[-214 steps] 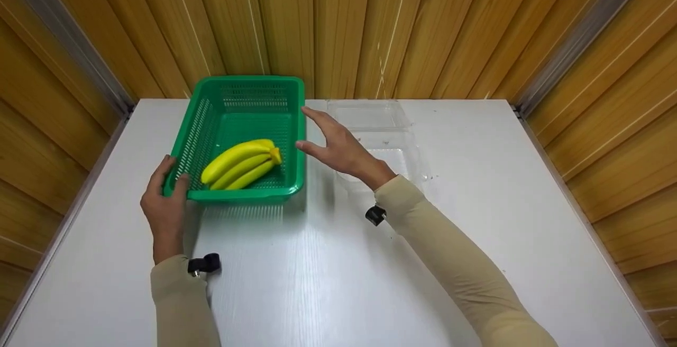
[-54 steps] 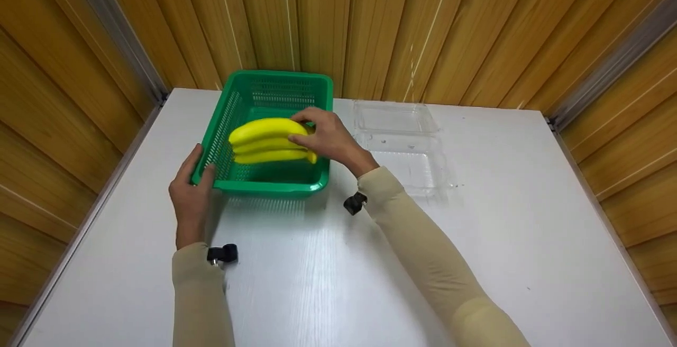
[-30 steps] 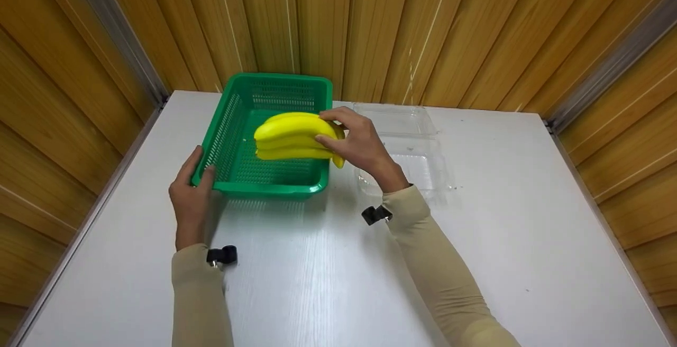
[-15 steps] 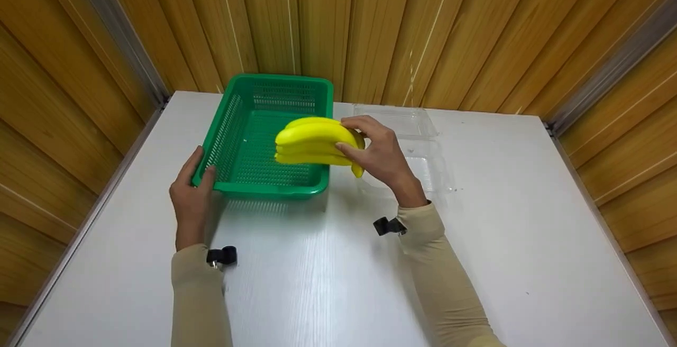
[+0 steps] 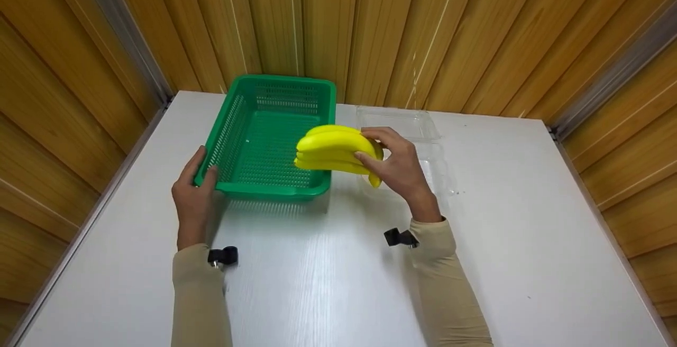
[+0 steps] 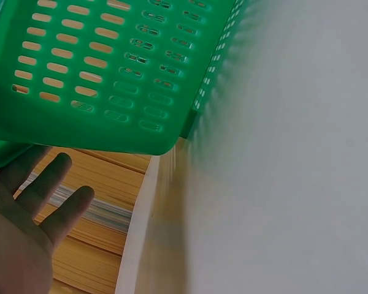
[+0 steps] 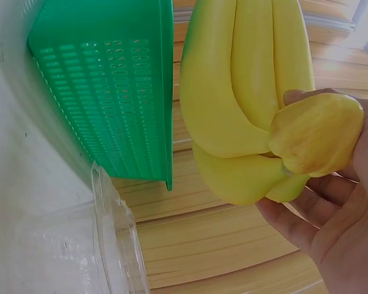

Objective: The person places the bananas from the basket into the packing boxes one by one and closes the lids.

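My right hand [image 5: 399, 164] grips a yellow bunch of bananas [image 5: 333, 148] near the stem, held in the air with the tips over the basket's right rim. The right wrist view shows the bananas [image 7: 251, 73] from the stem side, with fingers curled beneath. The green plastic basket [image 5: 275, 191] stands upright at the back left. At its front left corner my left hand [image 5: 193, 196] holds the rim, thumb on the inner side and fingers outside. In the left wrist view several fingers [image 6: 64, 217] stretch out below the rim, and the thumb is hidden.
A hinged clear plastic box [image 5: 447, 170] lies with its lid up on the white table [image 5: 502, 220], right of the basket and partly behind my right hand. Wood-patterned walls [image 5: 322, 24] enclose the table at the back and sides.
The bananas lay inside the basket; my right hand has taken hold of them, lifted them and moved right, past the basket's right rim. My left hand has kept its hold on the corner.
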`<action>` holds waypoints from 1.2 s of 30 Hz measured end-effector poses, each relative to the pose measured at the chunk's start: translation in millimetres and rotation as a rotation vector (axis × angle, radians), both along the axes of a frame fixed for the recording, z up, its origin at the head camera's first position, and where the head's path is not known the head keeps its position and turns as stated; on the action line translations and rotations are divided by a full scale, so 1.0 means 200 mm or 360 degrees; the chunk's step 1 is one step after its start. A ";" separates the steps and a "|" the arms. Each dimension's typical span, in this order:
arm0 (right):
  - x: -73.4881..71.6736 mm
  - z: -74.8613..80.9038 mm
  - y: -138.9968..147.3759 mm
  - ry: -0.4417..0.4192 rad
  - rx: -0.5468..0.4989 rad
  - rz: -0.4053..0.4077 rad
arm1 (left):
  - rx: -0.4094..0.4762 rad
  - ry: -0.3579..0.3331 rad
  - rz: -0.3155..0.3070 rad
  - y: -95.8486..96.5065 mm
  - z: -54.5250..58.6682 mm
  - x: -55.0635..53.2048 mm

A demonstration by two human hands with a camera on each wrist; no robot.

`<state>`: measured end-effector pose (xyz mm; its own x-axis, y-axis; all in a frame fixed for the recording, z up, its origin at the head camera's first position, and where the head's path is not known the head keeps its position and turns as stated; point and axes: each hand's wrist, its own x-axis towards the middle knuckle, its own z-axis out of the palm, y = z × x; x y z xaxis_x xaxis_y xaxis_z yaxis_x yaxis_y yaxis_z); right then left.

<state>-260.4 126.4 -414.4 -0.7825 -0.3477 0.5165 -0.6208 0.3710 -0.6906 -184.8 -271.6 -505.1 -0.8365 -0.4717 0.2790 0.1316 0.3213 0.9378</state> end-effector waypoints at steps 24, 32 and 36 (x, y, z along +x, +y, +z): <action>0.01 0.03 0.17 0.0121 0.0038 -0.0170 | -0.0042 -0.0019 0.0011 -0.01 -0.02 -0.01; 0.01 0.03 0.20 0.0130 0.0055 -0.0219 | -0.0040 -0.0030 0.0005 -0.01 -0.01 -0.01; 0.00 0.03 0.22 0.0137 0.0062 -0.0235 | -0.0023 -0.0037 0.0007 -0.01 -0.01 -0.01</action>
